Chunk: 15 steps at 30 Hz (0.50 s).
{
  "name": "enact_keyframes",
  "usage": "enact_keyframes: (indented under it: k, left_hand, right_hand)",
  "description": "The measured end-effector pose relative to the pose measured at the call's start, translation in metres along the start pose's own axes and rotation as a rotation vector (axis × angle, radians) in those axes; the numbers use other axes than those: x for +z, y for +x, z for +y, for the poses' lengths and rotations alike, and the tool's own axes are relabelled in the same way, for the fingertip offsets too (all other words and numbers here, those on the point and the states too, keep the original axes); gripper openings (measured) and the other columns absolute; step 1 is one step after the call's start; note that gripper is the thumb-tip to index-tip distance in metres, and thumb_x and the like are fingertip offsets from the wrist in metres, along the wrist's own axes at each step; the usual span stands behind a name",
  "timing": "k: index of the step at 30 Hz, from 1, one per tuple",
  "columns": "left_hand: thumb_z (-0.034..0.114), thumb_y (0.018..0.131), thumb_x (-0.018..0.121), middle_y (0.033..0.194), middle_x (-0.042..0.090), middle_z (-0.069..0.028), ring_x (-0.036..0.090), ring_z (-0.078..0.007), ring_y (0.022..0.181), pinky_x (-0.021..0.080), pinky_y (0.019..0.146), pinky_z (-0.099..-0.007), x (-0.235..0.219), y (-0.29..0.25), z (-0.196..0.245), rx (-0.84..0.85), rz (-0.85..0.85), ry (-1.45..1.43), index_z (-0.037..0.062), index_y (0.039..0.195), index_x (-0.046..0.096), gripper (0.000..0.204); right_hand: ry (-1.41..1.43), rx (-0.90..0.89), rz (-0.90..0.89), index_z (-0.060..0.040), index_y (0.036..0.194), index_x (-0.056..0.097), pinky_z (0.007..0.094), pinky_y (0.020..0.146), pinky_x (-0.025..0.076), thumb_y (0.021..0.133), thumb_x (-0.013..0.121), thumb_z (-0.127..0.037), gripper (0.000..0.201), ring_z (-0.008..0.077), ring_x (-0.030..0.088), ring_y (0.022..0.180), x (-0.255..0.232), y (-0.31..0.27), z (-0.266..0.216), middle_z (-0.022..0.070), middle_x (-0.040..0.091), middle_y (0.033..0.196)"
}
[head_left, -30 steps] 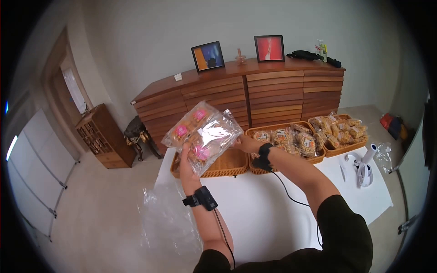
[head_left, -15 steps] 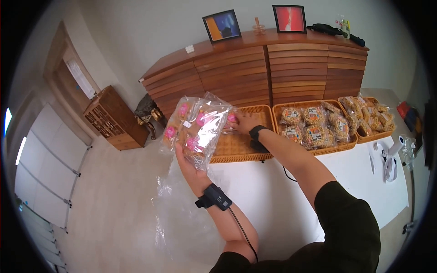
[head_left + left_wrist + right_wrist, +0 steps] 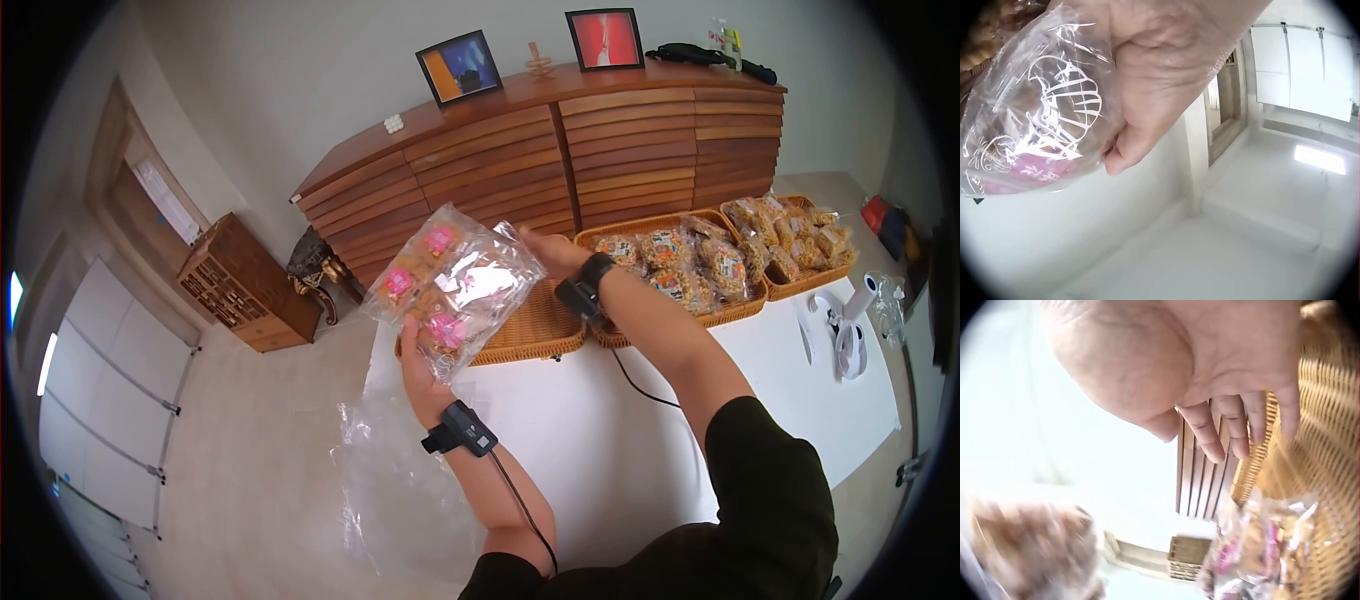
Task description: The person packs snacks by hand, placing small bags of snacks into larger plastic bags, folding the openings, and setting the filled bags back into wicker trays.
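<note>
My left hand (image 3: 424, 372) grips the lower left of a large clear plastic bag (image 3: 470, 285), tilted above the left wicker basket (image 3: 535, 335). Inside the bag are several brown snack packets with pink labels. In the left wrist view, thumb and palm press against the crinkled plastic (image 3: 1041, 112), printed with white line drawings. Just beyond the bag's right edge is my right hand (image 3: 555, 252), its fingers loosely extended with nothing in them in the right wrist view. A pink-labelled packet (image 3: 1266, 544) lies within the basket (image 3: 1329, 444) below those fingers.
Two more wicker baskets, middle (image 3: 745, 310) and right (image 3: 815, 283), hold bagged snacks. A white device (image 3: 850, 345) and clear plastic (image 3: 890, 305) lie at the table's right. Empty clear plastic (image 3: 390, 490) hangs at the left. A wooden cabinet (image 3: 480, 190) stands behind.
Half a second ago my right hand was down in the left basket at a pink-labelled packet; it has since risen off it, toward the bag's edge. My left hand keeps holding the bag.
</note>
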<state>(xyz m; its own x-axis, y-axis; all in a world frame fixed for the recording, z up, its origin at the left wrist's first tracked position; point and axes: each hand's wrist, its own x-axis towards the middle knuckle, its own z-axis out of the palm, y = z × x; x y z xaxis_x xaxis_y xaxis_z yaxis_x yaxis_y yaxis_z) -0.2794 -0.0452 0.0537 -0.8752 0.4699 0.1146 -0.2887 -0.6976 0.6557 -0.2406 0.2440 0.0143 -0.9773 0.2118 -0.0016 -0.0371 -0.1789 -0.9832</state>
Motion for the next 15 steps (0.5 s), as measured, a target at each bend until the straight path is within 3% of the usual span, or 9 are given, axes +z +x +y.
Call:
enact_keyframes:
  k: [1,3,5,7,8,11,12,13,15]
  left_hand:
    - [0.024,0.087,0.059,0.115,0.059,-0.0102,0.059,-0.0227,0.102,0.050,0.086,-0.0358,-0.001,0.005,-0.005,-0.055,-0.010,-0.038,0.0025,0.122,0.050,0.041]
    - [0.017,0.084,0.064,0.115,0.058,-0.0092,0.058,-0.0213,0.103,0.050,0.086,-0.0339,0.007,0.007,-0.012,-0.107,-0.020,-0.083,0.0035,0.123,0.049,0.043]
    - [0.013,0.082,0.067,0.114,0.059,-0.0080,0.058,-0.0190,0.102,0.050,0.084,-0.0321,0.021,0.003,-0.025,-0.211,-0.022,-0.006,0.0044,0.121,0.051,0.043]
    - [0.015,0.083,0.067,0.112,0.060,-0.0074,0.060,-0.0186,0.099,0.051,0.082,-0.0317,0.034,0.003,-0.036,-0.238,-0.039,0.000,0.0046,0.119,0.052,0.040]
    - [0.016,0.083,0.066,0.110,0.061,-0.0074,0.061,-0.0193,0.097,0.052,0.081,-0.0319,0.037,0.005,-0.040,-0.308,-0.097,0.044,0.0046,0.119,0.052,0.040]
    - [0.019,0.085,0.065,0.105,0.063,-0.0074,0.063,-0.0215,0.090,0.054,0.078,-0.0342,0.039,0.015,-0.057,-0.380,-0.119,0.075,0.0045,0.119,0.052,0.039]
    - [0.019,0.085,0.065,0.105,0.063,-0.0076,0.063,-0.0217,0.092,0.054,0.078,-0.0352,0.037,0.019,-0.060,-0.422,-0.144,0.043,0.0043,0.119,0.051,0.040]
    - [0.020,0.084,0.065,0.106,0.062,-0.0078,0.063,-0.0218,0.093,0.054,0.078,-0.0362,0.035,0.023,-0.064,-0.466,-0.173,0.016,0.0042,0.120,0.050,0.041]
    - [0.021,0.084,0.065,0.111,0.059,-0.0087,0.061,-0.0219,0.097,0.054,0.080,-0.0370,0.030,0.027,-0.072,-0.437,-0.180,-0.018,0.0052,0.123,0.047,0.046]
  right_hand:
    - [0.255,0.086,-0.070,-0.0040,0.121,0.052,0.0364,0.087,0.043,0.089,0.034,-0.065,0.071,0.0207,0.054,0.104,-0.015,0.003,0.000,0.0124,0.058,0.112]
    - [0.430,0.114,-0.250,-0.0053,0.126,0.044,0.0379,0.083,0.049,0.085,0.033,-0.070,0.078,0.0209,0.056,0.103,-0.007,-0.042,-0.041,0.0110,0.057,0.111]
    - [0.469,0.131,-0.126,-0.0035,0.128,0.042,0.0387,0.082,0.051,0.085,0.046,-0.063,0.073,0.0219,0.060,0.096,0.011,-0.076,-0.066,0.0108,0.057,0.113]
    - [0.254,0.058,-0.088,-0.0018,0.128,0.040,0.0379,0.084,0.052,0.086,0.061,-0.042,0.062,0.0225,0.062,0.095,0.010,-0.082,-0.058,0.0113,0.057,0.113]
    - [0.321,0.035,-0.097,-0.0005,0.126,0.042,0.0365,0.083,0.054,0.084,0.066,-0.023,0.053,0.0213,0.061,0.098,0.014,-0.089,-0.058,0.0120,0.057,0.114]
    - [0.339,0.123,-0.057,0.0004,0.124,0.042,0.0342,0.082,0.054,0.085,0.065,-0.015,0.048,0.0205,0.061,0.099,0.004,-0.092,-0.060,0.0125,0.057,0.116]
    - [0.245,0.132,0.089,-0.0007,0.120,0.046,0.0324,0.084,0.053,0.089,0.060,-0.022,0.040,0.0176,0.059,0.100,0.004,-0.096,-0.060,0.0088,0.058,0.113]
    - [0.244,0.127,0.091,-0.0007,0.120,0.046,0.0324,0.084,0.053,0.089,0.060,-0.022,0.040,0.0176,0.059,0.100,-0.003,-0.090,-0.059,0.0088,0.058,0.113]
    - [0.199,0.116,-0.133,-0.0018,0.113,0.051,0.0296,0.080,0.052,0.089,0.060,-0.022,0.033,0.0142,0.060,0.092,-0.025,-0.063,-0.048,0.0064,0.060,0.104]
